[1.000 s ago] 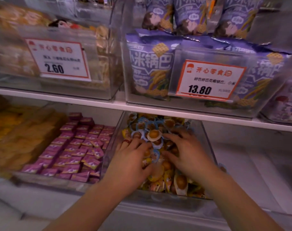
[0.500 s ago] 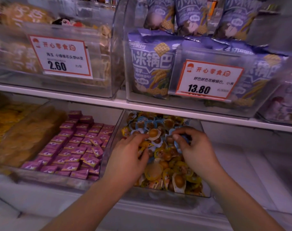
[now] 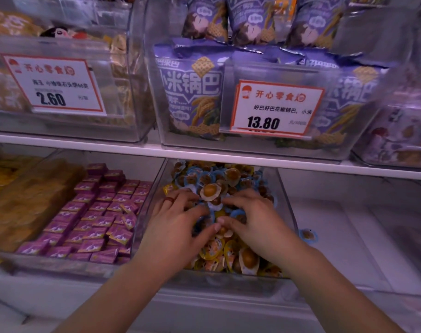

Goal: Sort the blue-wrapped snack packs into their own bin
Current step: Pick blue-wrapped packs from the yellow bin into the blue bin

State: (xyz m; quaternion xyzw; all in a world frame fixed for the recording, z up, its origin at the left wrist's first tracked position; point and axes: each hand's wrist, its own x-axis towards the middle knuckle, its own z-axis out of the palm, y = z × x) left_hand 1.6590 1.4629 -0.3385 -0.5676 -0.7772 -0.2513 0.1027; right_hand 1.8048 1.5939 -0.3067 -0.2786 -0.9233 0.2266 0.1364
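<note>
The left hand (image 3: 178,227) and right hand (image 3: 257,224) cover the snack packs (image 3: 212,192) beneath them; the yellow bags (image 3: 17,200) at left are blurred.

Dim, violet-tinted store lighting. Motion blur softens the frame toward 9 and 3 o'clock; the price tag (image 3: 273,108) near centre stays legible. Wide-angle distortion bows the shelf edge (image 3: 204,155). Soft glare streaks the clear bin fronts.

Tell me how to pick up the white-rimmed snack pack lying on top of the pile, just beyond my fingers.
Pinch the flat white rim of the white-rimmed snack pack, probably its near edge, coming from above. It lies face up on top of the pile, so the rim is exposed while the brown domed middle would likely slip. The right hand is close enough.
</note>
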